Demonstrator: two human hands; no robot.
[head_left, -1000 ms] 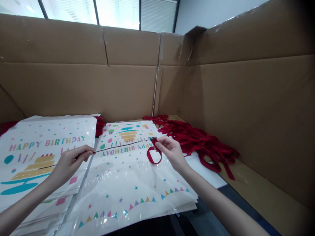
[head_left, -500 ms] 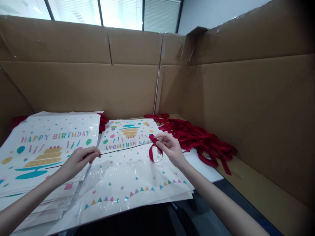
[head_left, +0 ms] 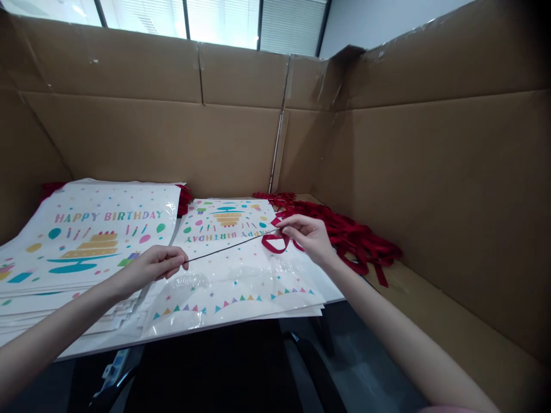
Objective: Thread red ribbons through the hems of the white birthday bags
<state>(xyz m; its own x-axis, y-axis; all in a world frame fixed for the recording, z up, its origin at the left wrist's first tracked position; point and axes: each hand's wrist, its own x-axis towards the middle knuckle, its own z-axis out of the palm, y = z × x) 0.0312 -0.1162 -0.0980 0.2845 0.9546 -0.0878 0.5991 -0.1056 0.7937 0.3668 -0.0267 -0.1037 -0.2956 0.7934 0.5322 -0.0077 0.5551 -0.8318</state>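
A thin dark cord runs taut, rising slightly from my left hand to my right hand. The fingertips of my left hand pinch its lower end. My right thumb and fingers are closed on a red ribbon at the cord's other end; its loops hang below the fingers. Both hands are raised over white printed sheets. Under the right hand and the cord is a glossy stack with its birthday print upside down. Beside my left forearm, another stack carries the print upright.
Tall cardboard walls enclose the back and sides. A heap of red ribbons lies at the right, against the wall. More red ribbon shows behind the left stack. Below the table's front edge is a dark chair.
The view has tilted, so the sheets sit higher and more of the chair shows. Both hands keep their pinch. The ribbon's loops hang differently, and the cord's tail left of my left hand is out of sight.
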